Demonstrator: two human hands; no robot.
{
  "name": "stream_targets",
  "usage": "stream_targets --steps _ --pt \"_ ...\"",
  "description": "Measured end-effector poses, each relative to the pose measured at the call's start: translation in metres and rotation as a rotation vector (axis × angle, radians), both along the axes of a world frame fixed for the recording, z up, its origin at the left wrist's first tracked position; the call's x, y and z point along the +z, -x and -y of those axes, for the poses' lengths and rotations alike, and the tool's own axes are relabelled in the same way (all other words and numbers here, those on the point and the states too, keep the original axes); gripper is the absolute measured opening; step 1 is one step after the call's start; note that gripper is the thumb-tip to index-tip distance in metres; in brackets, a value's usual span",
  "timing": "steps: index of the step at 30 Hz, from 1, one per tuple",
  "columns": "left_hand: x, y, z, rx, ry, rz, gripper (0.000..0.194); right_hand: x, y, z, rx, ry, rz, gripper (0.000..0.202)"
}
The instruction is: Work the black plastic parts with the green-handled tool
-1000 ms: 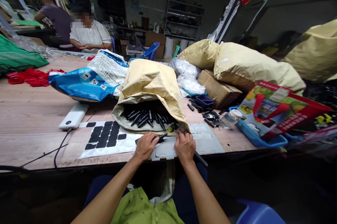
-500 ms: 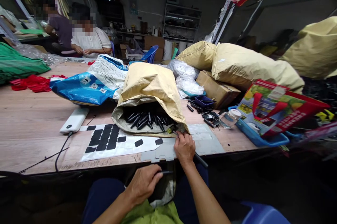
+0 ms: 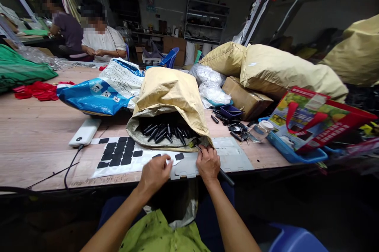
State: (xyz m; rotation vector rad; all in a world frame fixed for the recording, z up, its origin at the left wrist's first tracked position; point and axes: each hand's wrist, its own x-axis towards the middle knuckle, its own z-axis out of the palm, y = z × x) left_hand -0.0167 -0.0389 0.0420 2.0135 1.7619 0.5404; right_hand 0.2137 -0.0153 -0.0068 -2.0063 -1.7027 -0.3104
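Observation:
My left hand is over the table's front edge, fingers curled and thumb toward the right; anything inside them is hidden. Just beyond it lies a white sheet bearing several black rounded stickers. My right hand rests at the grey board, fingers closed on a thin metal tool whose tip points at the sack mouth. Many black pen-like pieces fill the open mouth of the tan sack. A dark rod sticks out below my right hand.
To the left are a white power bank with a cable and a blue-white bag. Loose black parts, a clear jar and a blue tray with a shopping bag stand right. Two people sit at the back left.
My left hand has risen from above my lap to the table edge by the sheet; the thin dark piece at its fingers no longer shows. My right hand has stayed nearly still.

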Motion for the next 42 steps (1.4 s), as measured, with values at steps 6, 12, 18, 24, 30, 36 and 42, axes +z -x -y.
stream_targets --steps 6,12,18,24,30,36,42 --pt "0.007 0.014 -0.085 0.271 -0.126 -0.199 0.026 0.0 0.0 0.0 0.001 -0.007 -0.002 0.027" --pt "-0.002 0.017 -0.096 0.29 -0.016 -0.262 0.024 -0.001 -0.001 -0.001 0.004 -0.013 -0.01 0.027" --pt "-0.001 0.004 -0.063 0.023 -0.256 -0.027 0.017 -0.001 0.0 -0.001 0.0 0.002 -0.018 0.028" --pt "-0.021 -0.023 -0.037 -0.18 -0.166 0.045 0.013 0.0 0.001 0.001 -0.002 0.019 -0.023 0.028" --pt "-0.04 -0.021 -0.041 -0.14 -0.114 0.178 0.019 0.003 0.0 0.0 0.009 0.024 -0.032 0.027" --pt "-0.042 -0.019 -0.043 -0.135 -0.123 0.203 0.018 0.018 0.0 0.009 0.074 0.084 -0.158 0.028" --pt "-0.044 -0.019 -0.044 -0.135 -0.117 0.235 0.017 0.04 0.014 0.038 0.245 0.059 -0.427 0.034"
